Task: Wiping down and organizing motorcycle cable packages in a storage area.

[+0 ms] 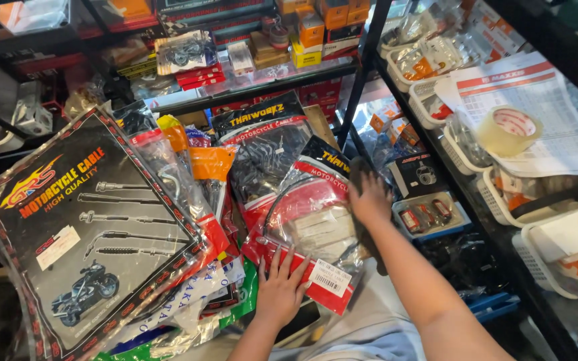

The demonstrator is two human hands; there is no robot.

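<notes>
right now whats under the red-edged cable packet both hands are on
The red-edged packet lies on other overlapping plastic packets; only their edges show. The left hand and right hand press on it. Anything deeper is covered.

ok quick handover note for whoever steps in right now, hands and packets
Left hand: open, fingers spread flat on the lower edge of the red-trimmed cable packet, beside its white barcode label.
Right hand: on the same packet's upper right edge, holding a dark cloth; its grip is hidden.
The packet lies on top of a pile of similar bagged cables; a large black cable packet leans at the left.
Roll of tape sits on papers on the right shelf.
Done or left: cannot tell from this view.
</notes>
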